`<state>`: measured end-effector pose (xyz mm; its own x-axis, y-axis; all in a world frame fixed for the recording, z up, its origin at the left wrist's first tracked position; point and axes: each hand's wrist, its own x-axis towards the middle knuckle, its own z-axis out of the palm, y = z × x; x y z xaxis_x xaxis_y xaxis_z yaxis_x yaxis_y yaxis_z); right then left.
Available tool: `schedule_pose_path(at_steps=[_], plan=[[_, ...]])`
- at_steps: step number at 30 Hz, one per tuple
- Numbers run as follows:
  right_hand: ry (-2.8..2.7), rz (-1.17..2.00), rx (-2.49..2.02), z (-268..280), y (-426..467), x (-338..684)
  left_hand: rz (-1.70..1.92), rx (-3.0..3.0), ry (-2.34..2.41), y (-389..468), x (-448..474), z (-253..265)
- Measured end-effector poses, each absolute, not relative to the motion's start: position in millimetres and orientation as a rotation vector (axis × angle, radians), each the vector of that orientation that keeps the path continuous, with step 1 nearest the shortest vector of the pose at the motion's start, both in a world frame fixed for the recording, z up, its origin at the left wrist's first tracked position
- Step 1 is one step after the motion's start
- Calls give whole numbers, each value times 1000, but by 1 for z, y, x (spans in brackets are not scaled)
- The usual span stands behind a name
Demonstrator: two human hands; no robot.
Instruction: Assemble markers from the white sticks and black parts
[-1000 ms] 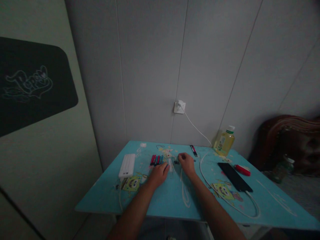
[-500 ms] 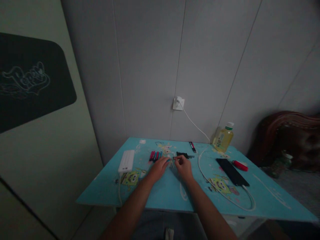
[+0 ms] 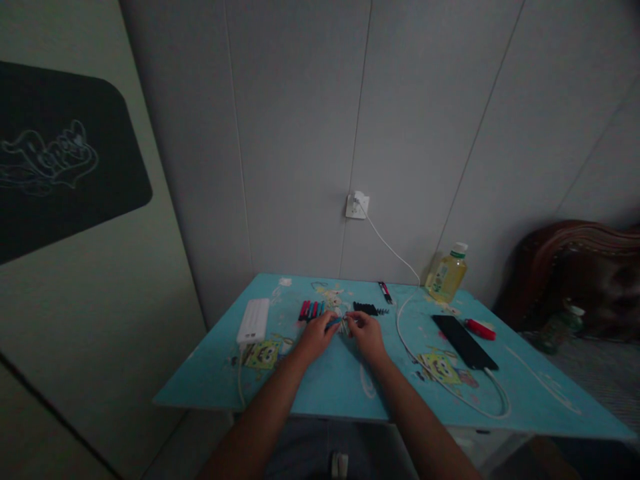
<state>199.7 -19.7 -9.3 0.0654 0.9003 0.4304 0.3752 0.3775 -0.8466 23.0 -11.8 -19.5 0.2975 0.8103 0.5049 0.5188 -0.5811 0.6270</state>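
Pen barrel [image 3: 334,323] in left hand [image 3: 314,339], right hand [image 3: 367,335] close beside

Both forearms [image 3: 267,407] reach over the near edge of a blue cartoon-print table [image 3: 325,400]; on the right side a white cable [image 3: 399,328] loops out from the near end of a black phone [image 3: 465,343], and a red object [image 3: 481,329] lies just beside that phone; on the left sits a white power bank [image 3: 253,321]. At the middle of the table the fingers of the left hand grip the blue pen barrel, its tip directed at the right hand; the right hand's fingertips are drawn together, but whether they pinch anything is too small to tell; thin pale sticks [image 3: 343,328] lie between the two hands. Just beyond the left hand stretches a row of pink and blue barrels [image 3: 312,309]; beyond the right hand, a cluster of small black parts [image 3: 365,309]. Farther back lies a red-and-black pen [image 3: 385,292]; a bottle of yellow liquid [image 3: 447,277] stands near the grey wall [image 3: 295,133], where a plug sits in a white socket [image 3: 357,208].
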Motion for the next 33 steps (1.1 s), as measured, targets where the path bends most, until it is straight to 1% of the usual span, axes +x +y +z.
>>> schedule_pose_path(at_steps=[7,12,24,33], plan=[[-1484,779,-1128,-10,-19,196,1193,2240,1162,-13,22,-18],[-1455,845,-1103,-12,-17,198,1208,2240,1143,-11,24,-22],[-1473,871,-1096,-18,-15,199,1245,2238,1125,-9,23,-25],[-1580,785,-1093,-26,-11,200,1255,2247,1092,-7,23,-29]])
